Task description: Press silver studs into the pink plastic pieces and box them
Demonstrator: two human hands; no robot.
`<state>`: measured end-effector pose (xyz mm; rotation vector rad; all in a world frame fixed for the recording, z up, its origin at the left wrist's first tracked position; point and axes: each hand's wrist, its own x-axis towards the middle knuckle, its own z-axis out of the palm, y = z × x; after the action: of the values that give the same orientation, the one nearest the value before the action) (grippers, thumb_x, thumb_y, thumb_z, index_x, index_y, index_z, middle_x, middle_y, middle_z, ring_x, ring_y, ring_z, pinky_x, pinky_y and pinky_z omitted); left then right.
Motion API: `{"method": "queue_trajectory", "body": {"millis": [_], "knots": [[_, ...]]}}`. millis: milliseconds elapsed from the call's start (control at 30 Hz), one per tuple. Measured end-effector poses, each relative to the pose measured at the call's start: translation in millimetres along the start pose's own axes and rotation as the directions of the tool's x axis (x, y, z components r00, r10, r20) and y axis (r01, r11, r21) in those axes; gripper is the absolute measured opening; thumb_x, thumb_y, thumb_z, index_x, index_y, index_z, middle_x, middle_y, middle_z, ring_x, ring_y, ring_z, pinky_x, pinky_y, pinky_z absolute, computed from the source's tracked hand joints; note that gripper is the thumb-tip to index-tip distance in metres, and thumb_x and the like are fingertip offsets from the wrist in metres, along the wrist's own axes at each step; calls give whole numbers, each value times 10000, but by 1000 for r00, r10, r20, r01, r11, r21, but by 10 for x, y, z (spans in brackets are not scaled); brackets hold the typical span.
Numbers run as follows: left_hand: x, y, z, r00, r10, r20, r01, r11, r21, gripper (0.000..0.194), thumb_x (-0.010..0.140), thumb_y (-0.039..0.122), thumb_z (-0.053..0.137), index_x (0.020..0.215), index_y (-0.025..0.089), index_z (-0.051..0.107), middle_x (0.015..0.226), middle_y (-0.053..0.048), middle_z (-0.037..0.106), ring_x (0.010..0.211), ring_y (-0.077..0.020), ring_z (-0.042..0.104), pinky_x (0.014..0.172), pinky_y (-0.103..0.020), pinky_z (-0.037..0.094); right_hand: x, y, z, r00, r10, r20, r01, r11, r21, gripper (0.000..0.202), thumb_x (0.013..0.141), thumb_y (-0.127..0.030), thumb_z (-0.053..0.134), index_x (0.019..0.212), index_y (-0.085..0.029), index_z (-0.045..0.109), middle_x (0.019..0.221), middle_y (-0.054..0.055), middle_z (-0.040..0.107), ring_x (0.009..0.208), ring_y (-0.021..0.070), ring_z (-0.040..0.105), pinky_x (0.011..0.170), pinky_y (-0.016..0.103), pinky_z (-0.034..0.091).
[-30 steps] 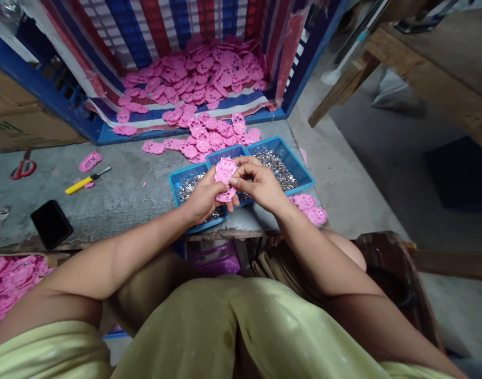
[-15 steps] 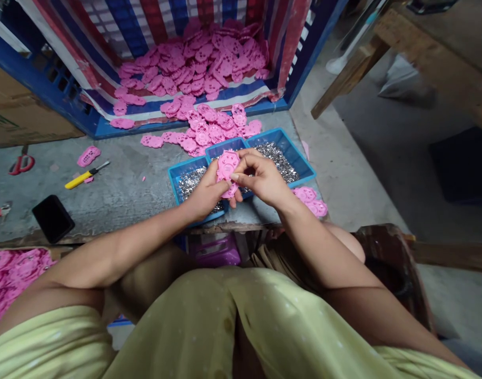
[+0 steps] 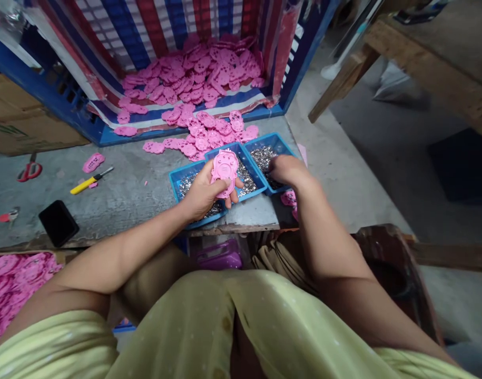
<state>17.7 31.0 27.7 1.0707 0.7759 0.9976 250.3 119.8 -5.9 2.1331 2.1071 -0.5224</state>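
My left hand [image 3: 205,192] grips a pink plastic piece [image 3: 225,167], thumb on its lower part, above the left and middle blue trays. My right hand [image 3: 287,171] reaches down into the right blue tray [image 3: 271,138], which holds small shiny metal parts [image 3: 262,153]; its fingertips are hidden among them. More metal parts lie in the middle tray [image 3: 260,190] and the left tray [image 3: 173,181]. Behind the trays is a loose heap of pink pieces [image 3: 203,130]. A few pink pieces [image 3: 288,198] lie below my right wrist.
A blue crate [image 3: 286,100] with striped lining holds many pink pieces. On the left of the bench are red scissors [image 3: 29,171], a yellow-handled tool [image 3: 82,186], a black phone [image 3: 58,222] and keys [image 3: 13,214]. A box of pink pieces [image 3: 15,284] stands lower left.
My right hand has left the pink piece and moved right into the right tray. My left hand still holds the piece. The view has shifted slightly.
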Motion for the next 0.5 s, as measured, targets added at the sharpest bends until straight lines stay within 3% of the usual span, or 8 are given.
{"method": "queue_trajectory", "body": {"millis": [33, 100, 300, 500], "knots": [[0, -2, -7, 1000, 7, -2, -7, 1000, 9, 468, 777, 253, 712, 1156, 180, 448, 847, -43, 705, 549, -159, 671, 436, -252, 487, 0, -21, 16, 996, 6, 93, 2, 996, -84, 244, 874, -122, 629, 1082, -136, 755, 1220, 198, 714, 1154, 339, 674, 913, 370, 535], [-1, -4, -24, 1000, 19, -8, -18, 999, 26, 457, 781, 249, 707, 1153, 179, 451, 867, -58, 706, 555, -160, 676, 430, -247, 482, -10, -80, 46, 986, -4, 164, 27, 990, -138, 306, 906, -118, 578, 1159, -132, 749, 1258, 203, 712, 1188, 337, 677, 910, 361, 541], [-23, 23, -53, 998, 65, 15, -66, 996, 54, 511, 774, 287, 732, 1187, 175, 453, 870, -78, 704, 538, -158, 669, 399, -233, 458, 10, -122, 96, 991, 4, 136, 21, 984, -176, 371, 935, -122, 536, 1250, -81, 727, 1310, 252, 682, 1237, 346, 666, 936, 354, 553], [-21, 15, -33, 999, 42, -16, -42, 998, 50, 496, 766, 252, 711, 1175, 181, 439, 824, -56, 691, 517, -170, 658, 392, -256, 451, 69, -57, 106, 996, 12, 90, 4, 984, -176, 385, 922, -127, 547, 1256, -45, 720, 1261, 289, 692, 1194, 374, 687, 945, 399, 568]]}}
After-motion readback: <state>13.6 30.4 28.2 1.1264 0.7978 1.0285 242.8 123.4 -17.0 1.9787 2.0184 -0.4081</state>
